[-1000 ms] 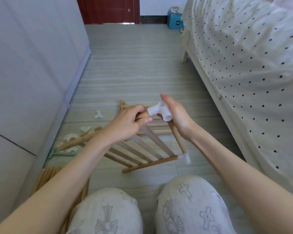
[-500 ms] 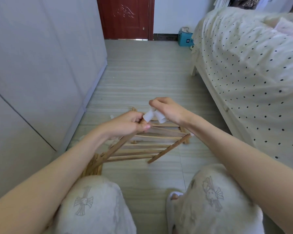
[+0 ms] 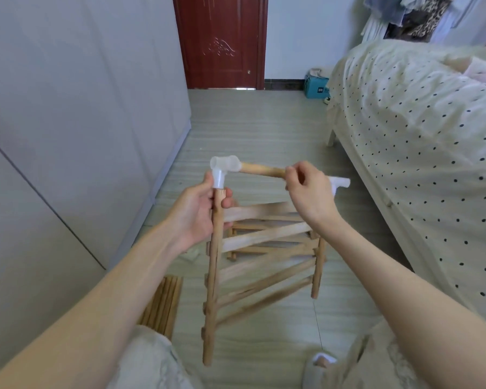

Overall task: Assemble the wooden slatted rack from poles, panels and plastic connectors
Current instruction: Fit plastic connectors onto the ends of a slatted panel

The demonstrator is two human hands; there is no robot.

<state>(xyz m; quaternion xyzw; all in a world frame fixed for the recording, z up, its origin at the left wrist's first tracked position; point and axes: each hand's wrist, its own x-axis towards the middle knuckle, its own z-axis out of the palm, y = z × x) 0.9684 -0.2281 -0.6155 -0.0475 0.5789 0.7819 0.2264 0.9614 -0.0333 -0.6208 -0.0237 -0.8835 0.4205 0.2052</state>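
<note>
- The slatted panel (image 3: 261, 259) stands upright at the centre of the frame, held above the floor (image 3: 264, 130); its slats run between two side rails.
- The left hand (image 3: 197, 211) grips the left rail (image 3: 212, 276) near its top end, fingers (image 3: 227, 202) curled round the wood.
- A translucent plastic connector (image 3: 224, 168) sits on the top end of the left rail, just above the left hand.
- A short pole (image 3: 261, 170) runs level from the connector's side socket toward the right of the frame.
- The right hand (image 3: 309, 192) pinches the right portion of the pole, fingers curled over it.
- A second white connector (image 3: 340, 182) shows just right of the right hand, partly hidden; whether it is seated on the pole cannot be told.
- The right rail (image 3: 319, 268) hangs lower, centre right of the frame; no hand touches it.
- A second slatted panel (image 3: 253, 248) lies on the floor behind the held one, mostly hidden.
- A bundle of loose poles (image 3: 163, 304) lies on the floor at lower left, beside the person's knee.
- A small white piece (image 3: 191, 254) lies on the floor under the left wrist; blurred.
- A bed (image 3: 418, 150) with a dotted cover fills the right side; a red door (image 3: 222, 40) stands at top centre.
</note>
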